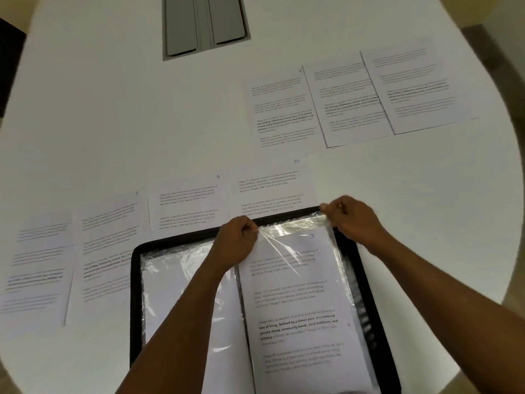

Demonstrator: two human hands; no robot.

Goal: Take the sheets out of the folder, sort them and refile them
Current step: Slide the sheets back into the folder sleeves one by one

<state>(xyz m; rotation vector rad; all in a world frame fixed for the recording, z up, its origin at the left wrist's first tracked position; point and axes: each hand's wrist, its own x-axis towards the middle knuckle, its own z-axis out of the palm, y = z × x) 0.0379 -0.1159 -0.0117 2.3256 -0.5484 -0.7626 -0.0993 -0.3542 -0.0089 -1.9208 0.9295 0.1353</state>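
A black folder (135, 294) lies open at the table's near edge, with clear plastic sleeves on both sides. In the right-hand sleeve sits a printed sheet (298, 308) marked 3. My left hand (235, 241) pinches the sleeve's top left corner, where the plastic is pulled taut. My right hand (350, 217) pinches the sleeve's top right corner. The left-hand sleeve (167, 282) shows a blank white page, partly hidden by my left forearm.
Several printed sheets lie spread on the white table: a row on the left (110, 245) up to sheets marked 9 (189, 203) and 10 (272, 184), and three overlapping sheets at the far right (366, 98). A grey recessed panel (204, 24) sits at the far middle.
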